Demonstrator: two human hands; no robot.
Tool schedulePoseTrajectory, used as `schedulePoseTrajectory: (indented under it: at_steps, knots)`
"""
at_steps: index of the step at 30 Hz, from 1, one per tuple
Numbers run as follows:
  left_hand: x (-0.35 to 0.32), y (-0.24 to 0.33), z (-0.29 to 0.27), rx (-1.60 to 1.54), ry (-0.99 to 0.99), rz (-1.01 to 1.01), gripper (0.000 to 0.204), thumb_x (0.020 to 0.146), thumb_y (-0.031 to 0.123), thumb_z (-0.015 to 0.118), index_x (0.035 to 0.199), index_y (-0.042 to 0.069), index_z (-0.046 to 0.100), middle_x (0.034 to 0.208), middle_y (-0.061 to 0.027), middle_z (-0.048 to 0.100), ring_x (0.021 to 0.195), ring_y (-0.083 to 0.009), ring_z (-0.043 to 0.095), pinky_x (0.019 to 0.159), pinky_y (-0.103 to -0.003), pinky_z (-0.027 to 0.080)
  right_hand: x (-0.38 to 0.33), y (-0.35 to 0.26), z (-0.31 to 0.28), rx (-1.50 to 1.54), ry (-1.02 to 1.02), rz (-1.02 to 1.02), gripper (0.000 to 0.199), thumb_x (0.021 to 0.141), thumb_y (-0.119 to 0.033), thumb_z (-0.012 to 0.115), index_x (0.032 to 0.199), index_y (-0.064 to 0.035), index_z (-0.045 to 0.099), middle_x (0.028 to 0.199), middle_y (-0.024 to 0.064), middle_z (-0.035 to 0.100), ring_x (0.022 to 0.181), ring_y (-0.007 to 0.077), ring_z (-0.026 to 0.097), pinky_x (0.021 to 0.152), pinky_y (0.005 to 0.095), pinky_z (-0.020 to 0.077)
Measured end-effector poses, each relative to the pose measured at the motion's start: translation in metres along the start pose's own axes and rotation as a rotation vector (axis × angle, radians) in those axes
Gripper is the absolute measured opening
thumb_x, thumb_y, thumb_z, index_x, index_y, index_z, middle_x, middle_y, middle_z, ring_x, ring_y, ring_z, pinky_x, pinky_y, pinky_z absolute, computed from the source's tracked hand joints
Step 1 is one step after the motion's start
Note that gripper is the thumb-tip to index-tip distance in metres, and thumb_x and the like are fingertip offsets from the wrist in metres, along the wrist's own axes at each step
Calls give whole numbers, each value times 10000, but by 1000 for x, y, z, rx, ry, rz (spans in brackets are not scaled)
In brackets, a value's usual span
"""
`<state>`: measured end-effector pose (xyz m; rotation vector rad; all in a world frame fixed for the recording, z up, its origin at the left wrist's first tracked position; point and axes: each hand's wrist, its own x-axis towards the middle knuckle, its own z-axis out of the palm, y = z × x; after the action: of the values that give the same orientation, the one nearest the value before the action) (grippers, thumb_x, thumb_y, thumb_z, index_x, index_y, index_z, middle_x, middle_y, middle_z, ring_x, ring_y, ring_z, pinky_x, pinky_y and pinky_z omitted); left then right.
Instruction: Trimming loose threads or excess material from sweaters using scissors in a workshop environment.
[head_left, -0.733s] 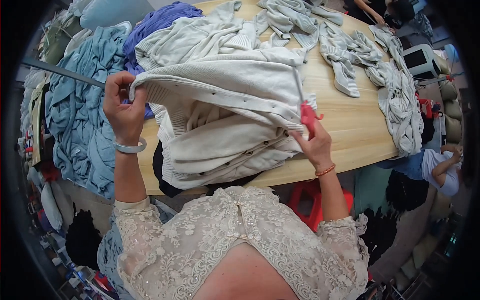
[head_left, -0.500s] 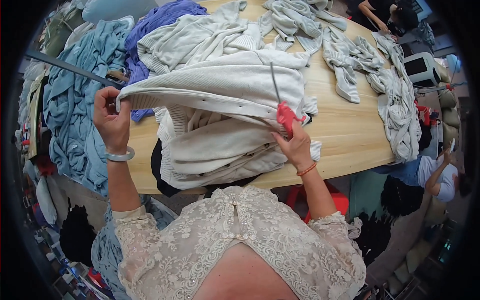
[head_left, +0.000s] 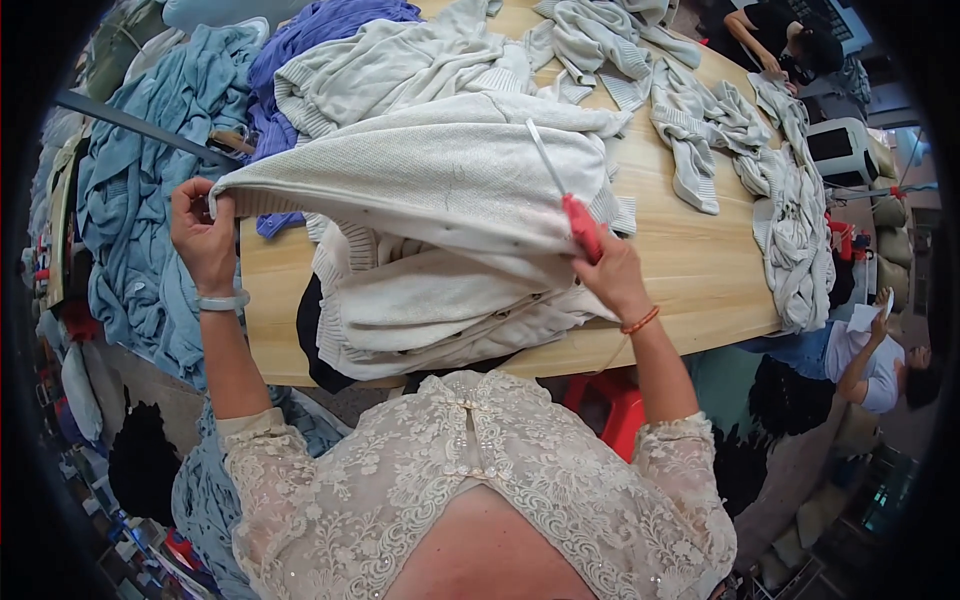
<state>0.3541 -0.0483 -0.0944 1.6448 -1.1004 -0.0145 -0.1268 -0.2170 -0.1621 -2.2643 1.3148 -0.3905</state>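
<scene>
Cardigan (head_left: 400, 180) edge farther from your right hand (head_left: 614, 272).
Your left hand (head_left: 205, 232) pinches it; right grips red-handled tool (head_left: 578, 217); more panel (head_left: 440, 160) shows.

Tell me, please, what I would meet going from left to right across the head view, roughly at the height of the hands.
Heaped blue-grey garments → left hand → cream cardigan → right hand with a red-handled tool → visible stretch of wooden table → rumpled pale garments.

cardigan (head_left: 420, 170): matt knit | tabletop (head_left: 700, 270): smooth wood-look | tool handle (head_left: 581, 226): plastic
</scene>
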Motion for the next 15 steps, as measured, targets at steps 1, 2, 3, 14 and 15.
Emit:
schedulePoseTrajectory:
  at_steps: [1,2,3,14,15]
  knots:
    - [4,-6,1,-26,-13,-32,191,870,-7,655,1029,37,560,932,18,565,817,-52,541,751,-188,445,20,-6,-23,-27,73,-16,343,740,-203,744,1024,-43,638,800,203,649,760,395,640,687,440,502]
    - [9,-7,2,-4,-4,-24,192,871,-9,656,1031,36,559,926,17,560,818,-50,537,750,-191,445,48,10,-40,-8,176,-62,292,766,-163,722,1017,-39,638,781,189,650,714,332,657,660,397,502]
    - [10,-1,7,-1,24,12,187,864,-13,662,1010,37,555,893,26,554,773,-42,522,702,-183,432,77,-2,-69,-24,322,-51,260,784,-140,714,1013,-38,645,756,154,657,667,247,655,637,350,500]
    - [-119,61,74,203,-814,415,233,682,6,656,884,52,548,847,-127,516,757,-339,544,666,-413,465,20,72,-119,-501,-20,81,560,706,-528,786,1009,-76,656,771,151,665,736,337,655,685,448,506]
    - [-131,56,78,162,-812,355,239,694,6,659,900,52,546,870,-129,518,779,-340,546,681,-414,465,0,83,-108,-537,-103,141,554,724,-547,763,978,-68,648,796,158,670,749,354,653,698,475,497]
